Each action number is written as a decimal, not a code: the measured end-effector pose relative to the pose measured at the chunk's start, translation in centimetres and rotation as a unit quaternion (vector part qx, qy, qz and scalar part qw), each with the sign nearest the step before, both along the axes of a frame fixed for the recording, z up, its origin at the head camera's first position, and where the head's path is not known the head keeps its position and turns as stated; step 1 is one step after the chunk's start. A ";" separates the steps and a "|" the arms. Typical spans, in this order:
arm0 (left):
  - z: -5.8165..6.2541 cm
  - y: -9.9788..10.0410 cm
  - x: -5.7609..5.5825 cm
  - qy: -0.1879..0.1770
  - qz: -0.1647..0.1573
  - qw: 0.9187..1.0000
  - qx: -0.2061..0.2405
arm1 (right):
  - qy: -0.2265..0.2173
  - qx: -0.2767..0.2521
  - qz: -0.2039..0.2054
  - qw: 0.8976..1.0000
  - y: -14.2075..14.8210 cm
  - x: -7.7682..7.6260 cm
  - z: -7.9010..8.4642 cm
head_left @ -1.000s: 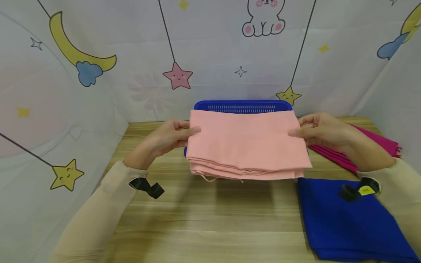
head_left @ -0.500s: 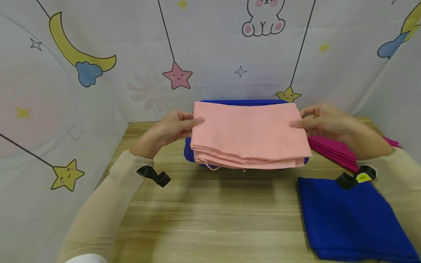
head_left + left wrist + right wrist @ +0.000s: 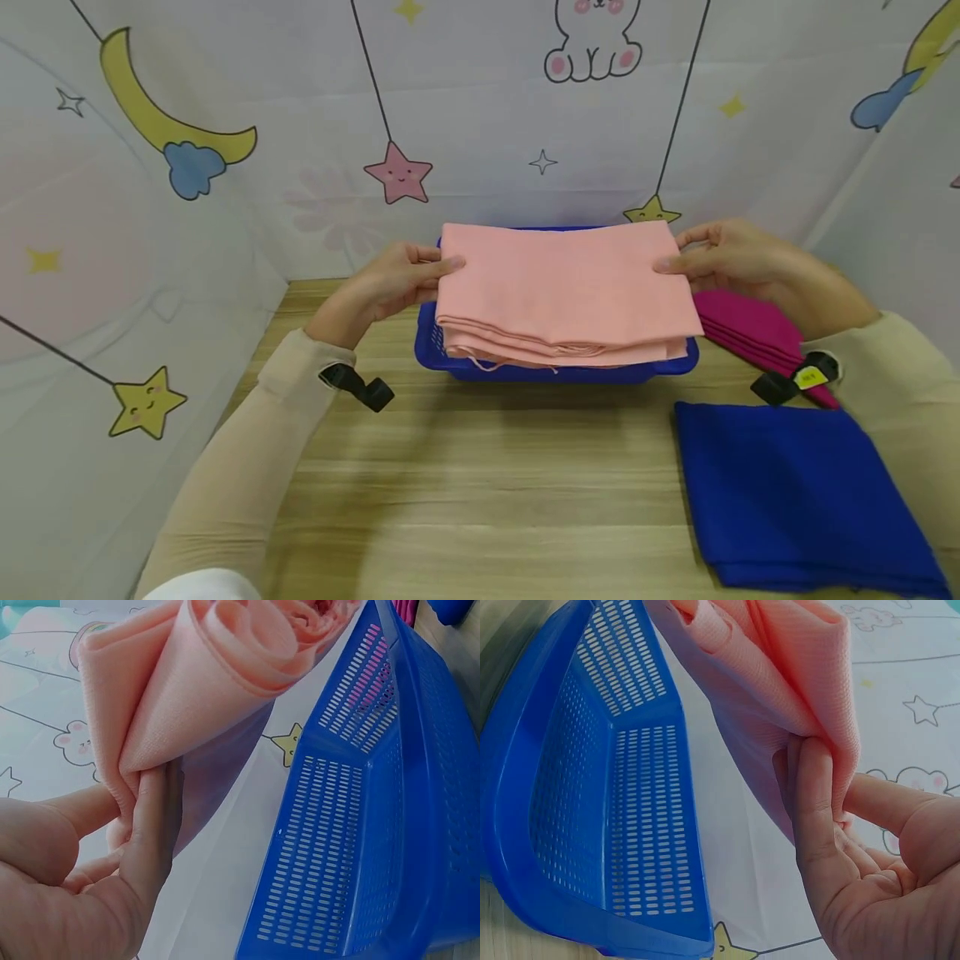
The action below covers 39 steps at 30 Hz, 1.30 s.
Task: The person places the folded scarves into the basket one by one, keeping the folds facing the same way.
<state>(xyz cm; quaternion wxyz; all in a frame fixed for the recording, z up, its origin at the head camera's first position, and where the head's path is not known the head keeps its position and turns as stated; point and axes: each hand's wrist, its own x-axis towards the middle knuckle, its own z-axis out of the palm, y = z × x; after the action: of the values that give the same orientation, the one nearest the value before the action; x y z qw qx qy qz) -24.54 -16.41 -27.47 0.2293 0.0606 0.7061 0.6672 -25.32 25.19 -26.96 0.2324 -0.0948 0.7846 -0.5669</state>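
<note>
The left hand (image 3: 392, 282) and right hand (image 3: 738, 258) pinch opposite ends of the folded pink cloth (image 3: 562, 279) above the basket (image 3: 543, 376). A magenta cloth (image 3: 742, 327) lies right of the basket, a blue cloth (image 3: 802, 500) to the basket's front right. Behind hangs a printed sheet (image 3: 487, 92).

My head camera looks forward and down at the desk (image 3: 480, 492) from farther back. My wrist cameras look close up past the left hand (image 3: 97, 907) and the right hand (image 3: 889, 900). All three see the pink cloth (image 3: 566, 283) and the blue basket (image 3: 431, 795).
</note>
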 end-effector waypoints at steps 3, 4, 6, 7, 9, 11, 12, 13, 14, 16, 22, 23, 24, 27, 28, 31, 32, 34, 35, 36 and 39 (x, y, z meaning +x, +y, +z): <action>-0.1 0.0 -0.5 -0.002 0.011 1.000 -0.001 | -0.006 -0.002 -0.004 1.000 -0.2 -0.4 0.2; -0.1 0.0 -0.7 -0.003 0.015 1.000 0.001 | -0.008 -0.005 -0.006 1.000 -0.3 -0.5 0.2; -0.2 0.1 -1.0 -0.005 0.020 1.000 0.003 | -0.007 -0.009 -0.009 1.000 -0.4 -0.8 0.3; -0.2 0.1 -1.2 -0.006 0.021 1.000 0.003 | -0.006 -0.009 -0.012 1.000 -0.5 -0.9 0.2; -0.3 0.1 -1.6 -0.009 0.023 1.000 0.003 | -0.001 -0.005 -0.019 1.000 -0.6 -1.1 0.2; -0.4 0.1 -1.9 -0.009 0.025 1.000 -0.001 | 0.004 0.005 -0.028 1.000 -0.8 -1.3 0.1; -0.4 0.0 -2.0 -0.011 0.026 1.000 -0.002 | 0.005 0.010 -0.033 0.999 -0.9 -1.4 0.1; -0.5 0.0 -2.2 -0.013 0.026 1.000 -0.003 | 0.005 0.015 -0.039 0.999 -1.0 -1.5 0.0; -0.5 0.0 -2.3 -0.014 0.028 0.999 -0.005 | 0.005 0.019 -0.043 0.999 -1.1 -1.5 0.0; -0.6 0.0 -2.6 -0.015 0.030 0.999 -0.007 | 0.002 0.025 -0.050 0.998 -1.3 -1.7 0.0; -1.0 0.0 -3.3 -0.012 0.037 0.999 -0.018 | -0.001 0.035 -0.064 0.997 -1.6 -2.0 0.1; -1.1 0.0 -3.4 -0.012 0.041 0.999 -0.021 | 0.000 0.038 -0.063 0.997 -1.7 -2.1 0.1; -1.2 0.0 -3.5 -0.012 0.042 0.999 -0.023 | 0.001 0.041 -0.062 0.997 -1.7 -2.2 0.0; -1.4 -0.2 -3.9 -0.012 0.046 0.998 -0.031 | 0.003 0.047 -0.061 0.997 -2.0 -2.5 -0.1; -1.4 -0.3 -3.9 -0.013 0.046 0.998 -0.032 | 0.002 0.045 -0.062 0.997 -2.1 -2.6 -0.1; -1.6 -0.3 -4.1 -0.014 0.046 0.998 -0.038 | -0.003 0.038 -0.068 0.997 -2.3 -2.8 -0.3; -1.7 -0.3 -4.2 -0.014 0.046 0.998 -0.040 | -0.004 0.036 -0.069 0.997 -2.3 -2.9 -0.3; -1.7 -0.2 -4.3 -0.014 0.049 0.998 -0.044 | -0.007 0.033 -0.068 0.997 -2.3 -3.0 -0.4; -1.8 -0.2 -4.4 -0.013 0.051 0.997 -0.048 | -0.008 0.034 -0.067 0.997 -2.4 -3.1 -0.5; -1.8 -0.2 -4.4 -0.013 0.053 0.997 -0.050 | -0.010 0.034 -0.067 0.997 -2.4 -3.2 -0.5; -2.0 -0.1 -4.6 -0.013 0.058 0.997 -0.055 | -0.010 0.044 -0.062 0.997 -2.6 -3.5 -0.6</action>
<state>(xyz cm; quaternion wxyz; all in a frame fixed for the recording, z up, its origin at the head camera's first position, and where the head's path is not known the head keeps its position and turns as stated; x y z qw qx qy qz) -29.17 -16.52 -29.42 0.2020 -0.0019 0.7413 0.6400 -28.86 22.58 -27.56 0.2083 -0.0300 0.8108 -0.5462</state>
